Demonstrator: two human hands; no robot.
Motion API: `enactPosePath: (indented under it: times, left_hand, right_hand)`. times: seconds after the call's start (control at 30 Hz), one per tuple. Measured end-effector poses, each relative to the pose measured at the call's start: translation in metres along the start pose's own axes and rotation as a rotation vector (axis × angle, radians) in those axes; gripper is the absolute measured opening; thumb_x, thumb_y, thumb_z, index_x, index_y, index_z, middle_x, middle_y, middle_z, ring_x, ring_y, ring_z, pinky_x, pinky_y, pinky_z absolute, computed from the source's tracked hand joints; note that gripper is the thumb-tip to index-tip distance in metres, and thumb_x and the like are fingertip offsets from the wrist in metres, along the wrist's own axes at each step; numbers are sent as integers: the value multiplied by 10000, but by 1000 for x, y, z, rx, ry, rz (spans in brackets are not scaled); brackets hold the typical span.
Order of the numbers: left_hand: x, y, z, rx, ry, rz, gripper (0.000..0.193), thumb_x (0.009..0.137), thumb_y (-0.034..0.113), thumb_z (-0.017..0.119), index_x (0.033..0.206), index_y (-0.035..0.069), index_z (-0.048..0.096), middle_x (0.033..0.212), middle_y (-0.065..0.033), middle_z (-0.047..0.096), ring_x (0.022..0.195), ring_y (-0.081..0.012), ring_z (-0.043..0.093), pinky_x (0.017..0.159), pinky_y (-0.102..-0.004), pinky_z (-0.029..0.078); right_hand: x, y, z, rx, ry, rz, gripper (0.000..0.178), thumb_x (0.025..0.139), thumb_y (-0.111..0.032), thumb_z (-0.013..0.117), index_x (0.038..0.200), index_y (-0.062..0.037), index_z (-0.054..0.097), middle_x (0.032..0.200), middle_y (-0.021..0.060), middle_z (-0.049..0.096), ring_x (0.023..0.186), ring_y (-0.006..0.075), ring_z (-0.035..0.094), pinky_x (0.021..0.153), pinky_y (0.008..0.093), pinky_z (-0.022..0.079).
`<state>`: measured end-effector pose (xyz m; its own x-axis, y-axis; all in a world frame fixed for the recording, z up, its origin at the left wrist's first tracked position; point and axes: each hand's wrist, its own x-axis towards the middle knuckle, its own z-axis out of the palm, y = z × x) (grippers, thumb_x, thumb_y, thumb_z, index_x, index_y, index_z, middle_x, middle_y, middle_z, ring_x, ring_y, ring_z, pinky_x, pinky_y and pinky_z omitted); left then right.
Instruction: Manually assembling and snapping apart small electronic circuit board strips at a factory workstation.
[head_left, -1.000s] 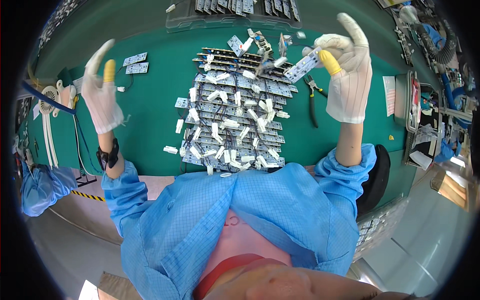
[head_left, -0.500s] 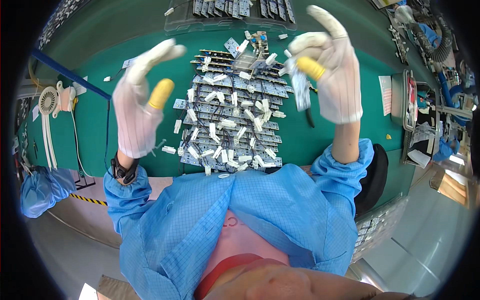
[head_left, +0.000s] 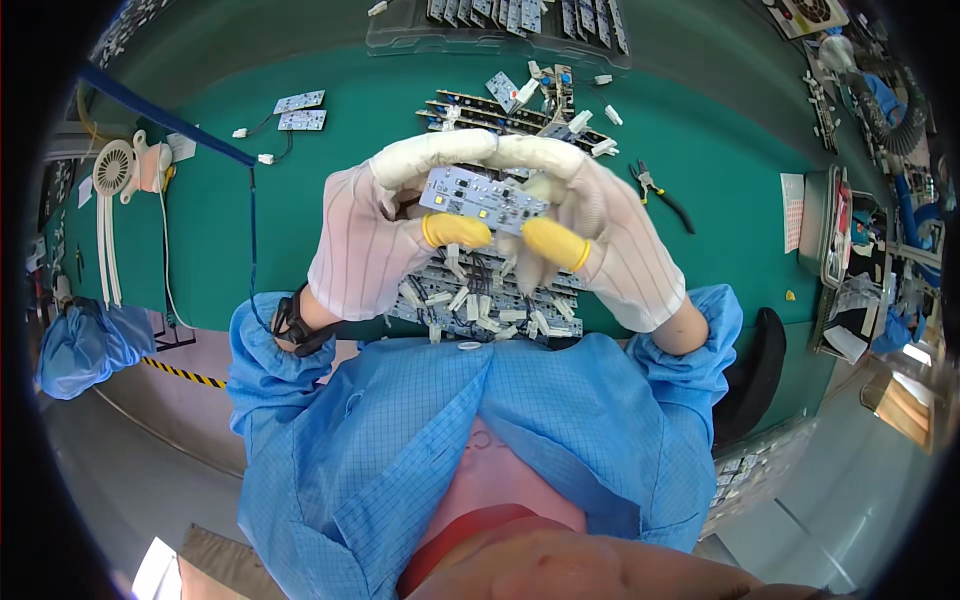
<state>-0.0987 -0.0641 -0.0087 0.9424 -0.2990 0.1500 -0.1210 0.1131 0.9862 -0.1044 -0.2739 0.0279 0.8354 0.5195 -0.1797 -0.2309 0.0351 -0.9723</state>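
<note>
A small white circuit board (head_left: pixel 470 195) with yellow LED spots is held up in front of me, tilted slightly. My left hand (head_left: pixel 365 230), in a striped white glove with a yellow thumb cot, grips its left part. On its right end is my right hand (head_left: pixel 625 240), gloved the same way, thumb pressed on the face. Both forefingers meet above the board. Beneath the hands lie rows of similar boards (head_left: pixel 440 312) with dark wires and white connectors (head_left: pixel 458 298), partly hidden by the gloves.
Two wired boards (head_left: pixel 302 120) lie on the green mat (head_left: pixel 730 180) at the left. Cutting pliers (head_left: pixel 660 195) rest to the right. A clear tray (head_left: pixel 400 42) of boards stands at the back. A small fan (head_left: pixel 115 165) and blue cord (head_left: pixel 252 220) are at left.
Both hands have come inward over the rows of boards. The board from my right hand is now between both hands, and my left hand has closed on it. The pliers are now uncovered.
</note>
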Motion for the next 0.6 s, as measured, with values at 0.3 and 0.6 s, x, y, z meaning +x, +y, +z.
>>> enactPosePath:
  times: [0.3,0.6]
  left_hand:
    - [3,9,0,358,-22,150,363,768,132,738,1116,65,657,986,-79,690,862,-169,658,725,-259,517]
    - [7,5,-17,655,-47,472,328,694,4,677,994,131,718,938,-73,690,792,-209,662,675,-275,511]
  right_hand:
    - [3,17,1,-125,303,-266,503,829,-80,670,1283,-19,464,943,86,645,749,132,629,609,220,514]
    - [8,12,-19,-441,246,-589,890,714,-354,784,1373,11,311,1113,128,600,1148,249,531,1011,396,382]
